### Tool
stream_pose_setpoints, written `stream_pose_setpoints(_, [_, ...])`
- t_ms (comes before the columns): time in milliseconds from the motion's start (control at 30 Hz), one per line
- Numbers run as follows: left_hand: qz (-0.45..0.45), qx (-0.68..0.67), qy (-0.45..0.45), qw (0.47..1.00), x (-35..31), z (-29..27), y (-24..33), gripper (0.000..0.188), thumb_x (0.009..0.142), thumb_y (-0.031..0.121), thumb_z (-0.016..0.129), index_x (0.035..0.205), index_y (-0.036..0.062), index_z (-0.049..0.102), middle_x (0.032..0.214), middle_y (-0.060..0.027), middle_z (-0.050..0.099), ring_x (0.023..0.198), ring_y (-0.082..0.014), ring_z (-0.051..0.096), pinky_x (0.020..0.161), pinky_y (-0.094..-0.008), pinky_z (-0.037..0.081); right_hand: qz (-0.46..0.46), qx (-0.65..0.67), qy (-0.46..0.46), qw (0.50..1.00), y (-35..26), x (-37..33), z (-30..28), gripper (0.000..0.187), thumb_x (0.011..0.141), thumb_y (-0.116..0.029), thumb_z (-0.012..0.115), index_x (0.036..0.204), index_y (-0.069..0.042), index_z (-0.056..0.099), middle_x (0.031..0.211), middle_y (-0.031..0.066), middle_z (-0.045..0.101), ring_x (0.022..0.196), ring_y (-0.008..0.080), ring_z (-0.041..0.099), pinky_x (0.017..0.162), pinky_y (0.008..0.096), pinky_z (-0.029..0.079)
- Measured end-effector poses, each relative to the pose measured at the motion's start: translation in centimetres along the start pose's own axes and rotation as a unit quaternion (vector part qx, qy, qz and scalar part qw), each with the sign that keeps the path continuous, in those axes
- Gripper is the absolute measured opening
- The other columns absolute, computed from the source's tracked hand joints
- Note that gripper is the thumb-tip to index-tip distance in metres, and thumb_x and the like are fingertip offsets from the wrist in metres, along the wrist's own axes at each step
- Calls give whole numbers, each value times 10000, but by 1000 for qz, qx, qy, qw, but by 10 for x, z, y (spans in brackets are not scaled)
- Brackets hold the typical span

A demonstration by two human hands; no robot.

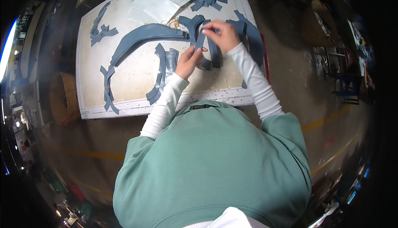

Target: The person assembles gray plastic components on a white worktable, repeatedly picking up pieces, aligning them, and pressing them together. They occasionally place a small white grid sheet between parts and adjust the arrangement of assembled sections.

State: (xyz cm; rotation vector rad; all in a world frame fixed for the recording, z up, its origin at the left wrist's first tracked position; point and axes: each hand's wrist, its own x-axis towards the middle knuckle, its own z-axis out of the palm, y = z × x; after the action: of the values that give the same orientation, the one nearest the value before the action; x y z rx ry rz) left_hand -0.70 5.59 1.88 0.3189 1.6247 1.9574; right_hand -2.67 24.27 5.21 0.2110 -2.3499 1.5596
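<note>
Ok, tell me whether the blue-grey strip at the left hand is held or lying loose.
Held: the left hand pinches the blue-grey strip between thumb and fingers, its far end near the right hand.

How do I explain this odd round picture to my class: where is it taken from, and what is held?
There is no machine: a person works bare-handed. This single picture comes from a wide, head-worn fisheye camera looking down, so straight edges bend. On the white table lie blue-grey pieces, many of them curved, with papers toward the far side. The left hand holds a narrow strip; the right hand is near its upper end, but whether it grips it is unclear.
</note>
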Motion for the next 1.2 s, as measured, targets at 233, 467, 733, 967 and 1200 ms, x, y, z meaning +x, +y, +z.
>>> stream_pose_setpoints(233, [-92,-51,17,994,16,30,-41,281,1005,265,431,1074,45,593,746,-5,582,669,-124,605,656,-251,498,38,-173,13,984,54,68,-35,150,774,-208,732,892,-116,727,842,46,708,754,175,679,728,275,529])
stream_pose_setpoints(467, [-201,-91,34,975,26,42,-54,296,1002,239,420,1149,40,583,950,-95,685,809,-182,671,765,-302,535,157,-195,-83,965,107,82,-11,158,755,-201,734,912,-178,736,895,40,713,832,198,675,802,301,525])
stream_pose_setpoints(733, [-278,-102,-1,955,22,39,-55,340,995,292,440,1109,22,613,929,-102,694,800,-179,674,734,-298,545,51,-308,-132,941,126,81,3,202,763,-236,732,953,-169,715,951,54,645,948,223,587,883,319,449])
stream_pose_setpoints(967, [-139,236,32,961,-7,16,-55,270,962,240,511,956,20,667,786,-82,696,613,-130,662,551,-249,521,81,-413,-208,883,113,78,4,274,847,-413,619,1030,-222,693,1120,52,596,1154,253,474,971,446,390])
stream_pose_setpoints(1200, [100,523,113,839,13,10,-37,182,863,155,551,976,69,664,825,-162,685,685,-304,671,637,-391,533,22,-315,-64,947,93,48,-9,213,846,-324,619,889,-126,687,935,89,624,952,288,577,830,397,468])
